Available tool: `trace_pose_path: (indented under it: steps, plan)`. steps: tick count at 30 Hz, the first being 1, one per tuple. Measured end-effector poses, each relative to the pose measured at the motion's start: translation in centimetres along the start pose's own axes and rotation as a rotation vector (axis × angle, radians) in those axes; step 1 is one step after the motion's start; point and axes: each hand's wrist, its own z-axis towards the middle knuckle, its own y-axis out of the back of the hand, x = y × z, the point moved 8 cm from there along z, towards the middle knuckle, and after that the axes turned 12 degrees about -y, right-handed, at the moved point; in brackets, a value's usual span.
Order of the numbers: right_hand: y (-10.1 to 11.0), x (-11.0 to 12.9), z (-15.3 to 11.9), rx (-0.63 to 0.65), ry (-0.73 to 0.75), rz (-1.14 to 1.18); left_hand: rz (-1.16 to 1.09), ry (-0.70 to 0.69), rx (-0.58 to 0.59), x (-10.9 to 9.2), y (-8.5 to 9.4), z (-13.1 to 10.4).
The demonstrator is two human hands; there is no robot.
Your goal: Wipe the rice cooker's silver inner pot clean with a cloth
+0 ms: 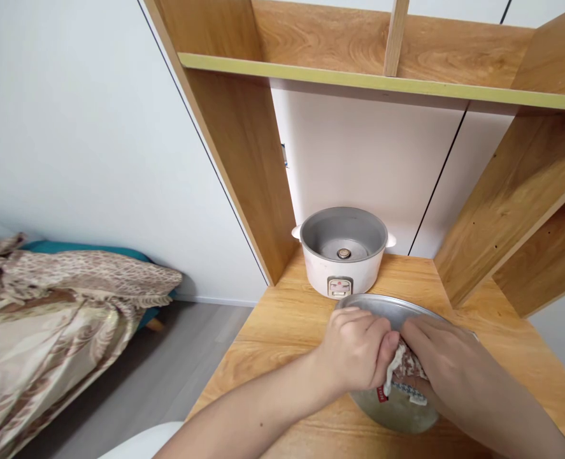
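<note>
A patterned cloth [409,364], brownish red and white with a small red tag, is bunched between my two hands. My left hand [358,347] is a closed fist on the cloth's left end. From the right, my right hand [447,360] wraps round the other end, its fingertips mostly hidden. Both hands are over a round silver metal pot [394,414] on the wooden table. My forearms and hands cover much of the pot, and whether it holds anything cannot be made out. Just behind it stands a white rice cooker [318,271], lidless, with its grey inside and central round sensor showing.
The wooden table [258,325] carries an upright shelf frame, with a left panel [248,140], a right post [511,210] and a crossing shelf edge [334,75]. A fabric-covered bed or sofa [72,325] is at left. A white rounded thing [143,443] shows at the bottom.
</note>
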Motion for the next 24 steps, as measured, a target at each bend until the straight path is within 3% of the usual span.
trace_pose_path:
  steps: [10, 19, 24]
  plan:
    - [-0.5, -0.7, -0.2, 0.044, -0.016, 0.034, -0.014, 0.001, 0.023, 0.2, 0.0, 0.2]
    - [-0.1, -2.5, -0.4, 0.133, -0.146, 0.122, -0.026, 0.012, 0.045, 0.8, -0.3, 0.0]
    - [-0.2, -1.9, -0.1, 0.124, -0.102, 0.089, -0.037, 0.020, 0.030, 0.9, -0.2, 0.0]
